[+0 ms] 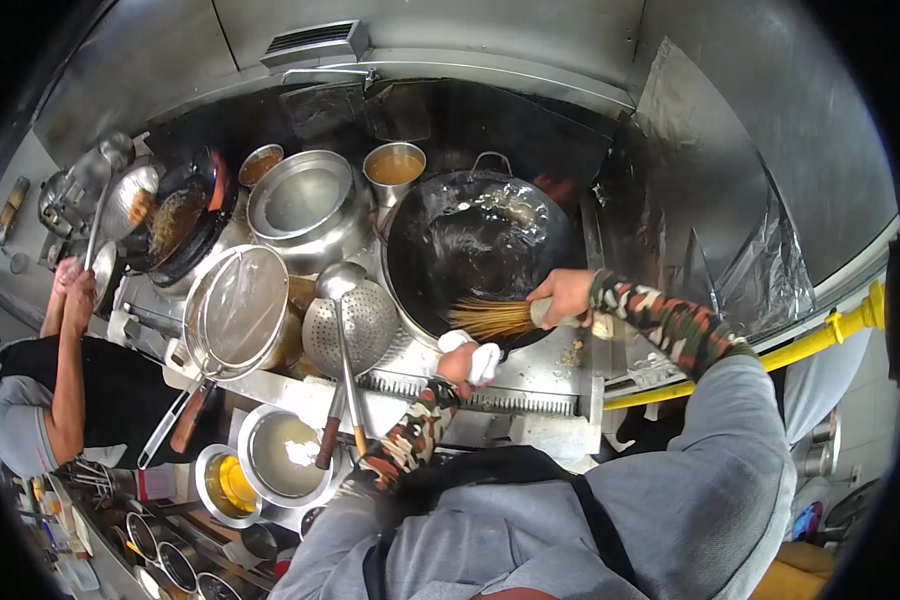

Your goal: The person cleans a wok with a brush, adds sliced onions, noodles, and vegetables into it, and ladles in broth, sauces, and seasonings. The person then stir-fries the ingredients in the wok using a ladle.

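A large dark wok (440, 235) with wet, shiny patches inside sits on the stove. My right hand (567, 297) is closed round the handle of a bamboo brush (495, 318), whose bristles lie at the wok's near right rim. Just left of the brush, my left hand (457, 366) grips a white cloth (483, 364) against the wok's near edge. A perforated skimmer (365, 330) and a ladle (340, 279) rest to the left of my left hand.
Left of the wok stand a metal pot (303, 195), a cup of orange-brown liquid (395, 166) and a mesh strainer (236, 310). A co-worker (40, 400) handles a ladle at far left. Bowls (288, 455) sit below; a yellow pipe (770, 362) runs at right.
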A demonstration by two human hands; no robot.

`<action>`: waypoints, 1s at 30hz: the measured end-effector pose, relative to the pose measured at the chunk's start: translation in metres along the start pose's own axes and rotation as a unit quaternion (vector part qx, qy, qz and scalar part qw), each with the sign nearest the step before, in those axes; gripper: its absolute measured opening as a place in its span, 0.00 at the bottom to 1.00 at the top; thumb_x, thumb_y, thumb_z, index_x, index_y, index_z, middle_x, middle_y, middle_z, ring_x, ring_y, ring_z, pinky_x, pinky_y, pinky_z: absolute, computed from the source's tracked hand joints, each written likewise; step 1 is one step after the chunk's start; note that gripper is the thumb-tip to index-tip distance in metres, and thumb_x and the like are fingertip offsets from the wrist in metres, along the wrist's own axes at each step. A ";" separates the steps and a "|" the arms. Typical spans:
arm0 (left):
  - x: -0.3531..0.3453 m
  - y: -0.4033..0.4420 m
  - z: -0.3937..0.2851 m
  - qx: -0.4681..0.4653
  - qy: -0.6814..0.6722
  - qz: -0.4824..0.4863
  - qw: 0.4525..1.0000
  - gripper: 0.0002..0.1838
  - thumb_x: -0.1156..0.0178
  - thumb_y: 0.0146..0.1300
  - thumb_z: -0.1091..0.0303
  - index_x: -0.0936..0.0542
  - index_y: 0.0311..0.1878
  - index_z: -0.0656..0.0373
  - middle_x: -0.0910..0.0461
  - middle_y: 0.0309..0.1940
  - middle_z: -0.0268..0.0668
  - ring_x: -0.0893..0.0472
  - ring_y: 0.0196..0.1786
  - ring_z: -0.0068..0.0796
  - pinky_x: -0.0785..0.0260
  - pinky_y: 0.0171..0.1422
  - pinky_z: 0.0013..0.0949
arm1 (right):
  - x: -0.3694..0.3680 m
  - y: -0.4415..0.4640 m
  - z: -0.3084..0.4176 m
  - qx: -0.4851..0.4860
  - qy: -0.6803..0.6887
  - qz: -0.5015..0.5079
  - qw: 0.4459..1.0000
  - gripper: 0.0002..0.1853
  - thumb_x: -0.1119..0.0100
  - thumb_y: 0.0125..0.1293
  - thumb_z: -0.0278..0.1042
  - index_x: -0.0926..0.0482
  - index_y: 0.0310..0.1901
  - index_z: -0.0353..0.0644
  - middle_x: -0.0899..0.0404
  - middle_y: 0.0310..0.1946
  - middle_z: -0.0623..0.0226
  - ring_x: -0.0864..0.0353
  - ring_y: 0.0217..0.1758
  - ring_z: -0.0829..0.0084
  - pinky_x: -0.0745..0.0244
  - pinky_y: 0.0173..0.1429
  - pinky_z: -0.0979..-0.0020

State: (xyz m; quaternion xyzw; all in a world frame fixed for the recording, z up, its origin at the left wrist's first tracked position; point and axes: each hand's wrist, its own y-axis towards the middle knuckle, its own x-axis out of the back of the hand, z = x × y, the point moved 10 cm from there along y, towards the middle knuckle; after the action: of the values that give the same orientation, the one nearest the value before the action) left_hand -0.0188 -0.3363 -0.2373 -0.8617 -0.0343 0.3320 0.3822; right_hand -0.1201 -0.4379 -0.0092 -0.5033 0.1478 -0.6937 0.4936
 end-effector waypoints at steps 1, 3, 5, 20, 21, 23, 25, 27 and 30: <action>-0.003 -0.010 -0.007 -0.024 -0.014 -0.021 0.999 0.09 0.50 0.63 0.66 0.24 0.39 0.59 0.20 0.30 0.38 0.18 0.28 0.38 0.23 0.29 0.42 | 0.010 0.001 0.000 -0.012 0.004 0.003 1.000 0.32 0.36 0.55 0.30 0.28 0.65 0.52 0.20 0.29 0.63 0.24 0.18 0.75 0.26 0.16 0.72; -0.001 -0.005 -0.005 -0.027 -0.016 -0.013 0.999 0.08 0.50 0.63 0.67 0.24 0.39 0.58 0.20 0.30 0.38 0.18 0.29 0.37 0.22 0.29 0.42 | 0.009 0.046 0.024 0.004 0.105 0.023 0.994 0.33 0.36 0.57 0.29 0.31 0.67 0.53 0.20 0.26 0.65 0.24 0.17 0.75 0.27 0.16 0.73; 0.004 -0.013 -0.005 -0.018 -0.027 -0.053 0.998 0.08 0.51 0.63 0.67 0.25 0.40 0.57 0.20 0.32 0.38 0.18 0.31 0.38 0.22 0.30 0.43 | 0.029 0.112 0.024 0.005 0.270 -0.073 0.960 0.29 0.36 0.58 0.33 0.28 0.64 0.53 0.23 0.23 0.67 0.25 0.17 0.75 0.28 0.16 0.73; -0.001 -0.009 -0.012 -0.052 0.034 -0.013 0.998 0.12 0.54 0.66 0.65 0.24 0.41 0.60 0.19 0.33 0.41 0.18 0.31 0.41 0.24 0.30 0.40 | 0.119 0.123 -0.003 0.037 -0.310 -0.256 0.915 0.23 0.34 0.50 0.50 0.16 0.44 0.45 0.16 0.35 0.51 0.16 0.37 0.53 0.22 0.44 0.58; -0.001 -0.009 -0.010 -0.054 0.034 -0.014 0.998 0.12 0.54 0.66 0.65 0.23 0.41 0.60 0.19 0.33 0.41 0.18 0.31 0.40 0.23 0.30 0.41 | 0.119 0.136 0.010 0.073 -0.288 -0.280 0.913 0.23 0.34 0.50 0.50 0.16 0.44 0.42 0.17 0.36 0.48 0.17 0.38 0.50 0.22 0.43 0.57; 0.005 -0.002 -0.013 -0.088 0.061 -0.018 0.994 0.12 0.53 0.65 0.65 0.23 0.40 0.61 0.19 0.33 0.40 0.18 0.31 0.40 0.23 0.32 0.41 | 0.098 0.157 -0.001 0.114 -0.122 -0.341 0.925 0.26 0.32 0.47 0.38 0.18 0.53 0.55 0.15 0.39 0.57 0.16 0.44 0.56 0.23 0.52 0.60; 0.015 0.009 -0.024 -0.158 0.145 -0.011 0.977 0.12 0.52 0.65 0.65 0.23 0.40 0.61 0.19 0.32 0.40 0.17 0.31 0.39 0.23 0.33 0.41 | 0.078 0.101 0.026 0.134 -0.083 -0.247 0.956 0.28 0.32 0.47 0.37 0.19 0.55 0.54 0.14 0.37 0.60 0.15 0.43 0.61 0.23 0.53 0.61; 0.034 0.025 -0.038 -0.267 0.282 -0.002 0.921 0.12 0.52 0.65 0.65 0.22 0.40 0.61 0.19 0.32 0.40 0.17 0.31 0.39 0.22 0.34 0.42 | 0.042 0.056 0.044 0.186 -0.074 -0.244 0.949 0.24 0.30 0.45 0.36 0.16 0.49 0.54 0.14 0.36 0.59 0.15 0.37 0.61 0.19 0.44 0.59; 0.015 -0.034 -0.030 -0.110 0.037 -0.053 0.992 0.10 0.50 0.64 0.64 0.23 0.38 0.58 0.21 0.29 0.37 0.19 0.29 0.35 0.22 0.32 0.40 | -0.032 -0.019 0.032 0.061 -0.042 -0.081 0.994 0.28 0.36 0.50 0.34 0.21 0.57 0.51 0.14 0.35 0.64 0.15 0.31 0.64 0.18 0.31 0.65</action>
State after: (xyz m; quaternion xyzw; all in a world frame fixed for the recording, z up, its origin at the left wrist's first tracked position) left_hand 0.0173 -0.3267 -0.2072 -0.9073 -0.1022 0.2728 0.3032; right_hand -0.1036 -0.3929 0.0008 -0.5112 0.0428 -0.7174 0.4713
